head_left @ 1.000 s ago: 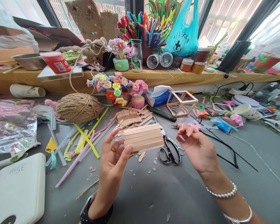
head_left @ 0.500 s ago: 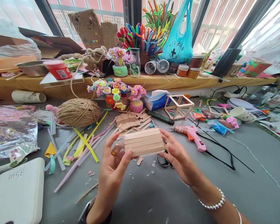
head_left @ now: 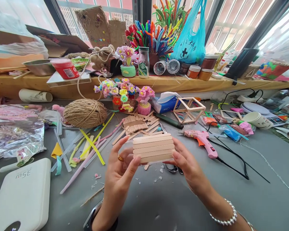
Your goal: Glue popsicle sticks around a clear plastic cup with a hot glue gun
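Between my two hands is a clear plastic box with several popsicle sticks (head_left: 154, 147) lying side by side across its face. My left hand (head_left: 122, 166) grips the box's left end, thumb on the front and fingers behind the clear plastic. At the other end my right hand (head_left: 185, 160) holds the right edge, its thumb against the sticks' ends. Just beyond the box lies a pile of loose popsicle sticks (head_left: 135, 124). A pair of scissors (head_left: 173, 168) is partly hidden below my right hand. The pink glue gun (head_left: 203, 141) rests to the right.
A ball of twine (head_left: 85, 113), yellow pipe cleaners (head_left: 93, 147) and a white power bank (head_left: 26, 189) are on the left. Behind stand a stick frame (head_left: 189, 109) and a tissue pack (head_left: 165, 102). The glue gun's black cable (head_left: 236, 173) trails rightward.
My right hand has closed in on the box's right end, its thumb now on the sticks. The whole view has shifted slightly, so things appear further right.
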A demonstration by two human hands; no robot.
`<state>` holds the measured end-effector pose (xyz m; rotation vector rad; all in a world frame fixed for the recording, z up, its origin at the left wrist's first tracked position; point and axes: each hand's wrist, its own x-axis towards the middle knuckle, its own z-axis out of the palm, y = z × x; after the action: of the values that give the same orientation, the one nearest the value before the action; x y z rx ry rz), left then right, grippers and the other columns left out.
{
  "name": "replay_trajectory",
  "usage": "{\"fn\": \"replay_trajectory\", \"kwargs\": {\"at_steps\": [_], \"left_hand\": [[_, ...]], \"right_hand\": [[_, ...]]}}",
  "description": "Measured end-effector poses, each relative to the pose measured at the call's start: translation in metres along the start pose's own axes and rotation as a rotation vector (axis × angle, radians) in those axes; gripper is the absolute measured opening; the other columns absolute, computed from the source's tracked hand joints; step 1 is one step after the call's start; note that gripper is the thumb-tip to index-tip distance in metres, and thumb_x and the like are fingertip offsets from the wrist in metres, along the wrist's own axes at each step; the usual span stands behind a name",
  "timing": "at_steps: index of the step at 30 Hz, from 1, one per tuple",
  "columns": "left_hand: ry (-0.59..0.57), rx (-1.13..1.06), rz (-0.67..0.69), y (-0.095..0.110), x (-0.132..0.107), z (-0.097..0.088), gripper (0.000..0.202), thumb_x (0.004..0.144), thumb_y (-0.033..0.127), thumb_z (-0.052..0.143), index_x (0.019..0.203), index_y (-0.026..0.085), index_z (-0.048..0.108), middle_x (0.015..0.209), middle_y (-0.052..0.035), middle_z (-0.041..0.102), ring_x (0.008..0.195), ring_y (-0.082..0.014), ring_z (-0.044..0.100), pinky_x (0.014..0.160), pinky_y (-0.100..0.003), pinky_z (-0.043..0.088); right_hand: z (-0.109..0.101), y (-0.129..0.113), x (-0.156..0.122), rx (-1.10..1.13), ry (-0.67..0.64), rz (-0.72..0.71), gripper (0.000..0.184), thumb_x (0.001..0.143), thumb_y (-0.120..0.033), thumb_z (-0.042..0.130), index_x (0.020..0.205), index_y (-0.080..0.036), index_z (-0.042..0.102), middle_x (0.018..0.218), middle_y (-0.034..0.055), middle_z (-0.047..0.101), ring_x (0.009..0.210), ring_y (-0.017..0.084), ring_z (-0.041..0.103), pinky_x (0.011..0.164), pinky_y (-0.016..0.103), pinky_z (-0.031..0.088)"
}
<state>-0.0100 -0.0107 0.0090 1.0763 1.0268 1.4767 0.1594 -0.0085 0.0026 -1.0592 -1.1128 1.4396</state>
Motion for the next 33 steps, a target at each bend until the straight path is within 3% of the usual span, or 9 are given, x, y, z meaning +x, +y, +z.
{"fn": "replay_trajectory", "kwargs": {"at_steps": [7,10,13,16,23,29,33], "left_hand": [[-0.033,0.094,0.143,-0.002,-0.005,-0.005,0.036,0.066,0.023,0.071,0.101,0.029,0.062,0.095,0.0003,0.064,0.085,-0.013,0.058,0.077,-0.02,0.049],[-0.114,0.195,0.272,0.001,-0.003,-0.01,0.029,0.07,0.016,0.067,0.096,0.029,0.065,0.093,0.0004,0.063,0.089,-0.0132,0.056,0.077,-0.019,0.048],[-0.246,0.309,0.383,0.005,0.002,-0.017,0.035,0.069,0.009,0.066,0.098,0.029,0.065,0.09,0.0008,0.063,0.087,-0.0121,0.055,0.077,-0.019,0.047],[-0.246,0.35,0.445,0.007,0.004,-0.021,0.037,0.067,0.008,0.067,0.099,0.028,0.065,0.088,0.0015,0.063,0.086,-0.0113,0.055,0.076,-0.019,0.047],[-0.245,0.318,0.462,0.006,0.002,-0.018,0.035,0.067,0.007,0.067,0.095,0.027,0.065,0.083,0.0018,0.066,0.079,-0.0115,0.057,0.071,-0.02,0.048],[-0.178,0.247,0.336,0.009,0.001,-0.017,0.025,0.068,0.011,0.067,0.087,0.028,0.067,0.079,0.0024,0.066,0.077,-0.0118,0.056,0.072,-0.021,0.049],[-0.138,0.18,0.263,0.009,-0.002,-0.012,0.019,0.067,0.017,0.068,0.084,0.027,0.069,0.079,0.0015,0.065,0.079,-0.0129,0.058,0.07,-0.019,0.05]], "right_hand": [[-0.003,-0.002,-0.006,-0.014,0.029,-0.037,0.045,0.079,-0.046,0.05,0.12,-0.03,0.042,0.128,0.0038,0.047,0.106,0.022,0.053,0.076,0.032,0.053],[-0.004,-0.002,-0.007,-0.023,0.022,-0.025,0.047,0.078,-0.048,0.051,0.121,-0.028,0.041,0.125,0.0051,0.05,0.104,0.021,0.055,0.076,0.032,0.053],[-0.004,-0.002,-0.008,-0.023,-0.004,-0.012,0.051,0.078,-0.049,0.05,0.122,-0.026,0.04,0.122,0.0073,0.053,0.101,0.021,0.057,0.078,0.033,0.052],[-0.003,-0.002,-0.008,-0.033,-0.016,-0.024,0.051,0.078,-0.048,0.05,0.123,-0.024,0.04,0.118,0.0088,0.056,0.099,0.022,0.058,0.077,0.032,0.052],[-0.002,-0.002,-0.011,-0.134,0.05,-0.201,0.053,0.077,-0.049,0.052,0.123,-0.023,0.044,0.109,0.0091,0.062,0.099,0.023,0.059,0.074,0.031,0.053],[-0.008,-0.003,-0.011,-0.301,0.023,-0.313,0.056,0.074,-0.043,0.06,0.125,-0.028,0.044,0.141,0.0049,0.03,0.124,0.026,0.036,0.089,0.036,0.047],[-0.011,-0.005,-0.011,-0.3,-0.03,-0.343,0.069,0.071,-0.037,0.064,0.131,-0.033,0.032,0.141,0.0036,0.032,0.123,0.026,0.037,0.093,0.041,0.043]]}}
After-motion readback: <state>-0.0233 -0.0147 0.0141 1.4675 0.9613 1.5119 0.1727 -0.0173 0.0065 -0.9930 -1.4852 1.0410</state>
